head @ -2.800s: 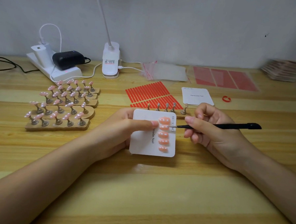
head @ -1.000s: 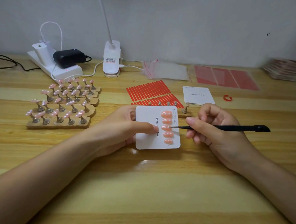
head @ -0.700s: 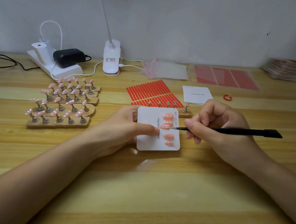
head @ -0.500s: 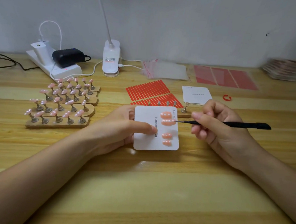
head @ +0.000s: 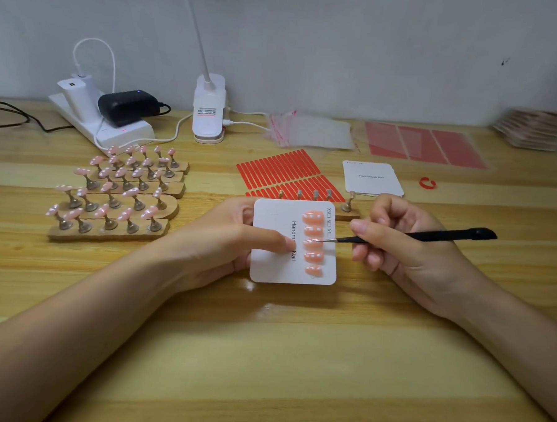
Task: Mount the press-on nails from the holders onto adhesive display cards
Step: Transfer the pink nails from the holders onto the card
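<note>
Left hand gripping white display card just above wooden table, thumb pressed flat across card face, remaining fingers curled behind. Five peach press-on nails in a column along card's right side. Right hand pinching black tweezers between thumb and forefinger, tip touching middle nail. Loaded wooden nail holders well left; one emptied holder just behind card, red adhesive strips beyond

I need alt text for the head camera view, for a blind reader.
The left hand holds a white card bearing five pink nails, while the right hand points black tweezers at the middle nail. More nails wait on holders to the left.
</note>
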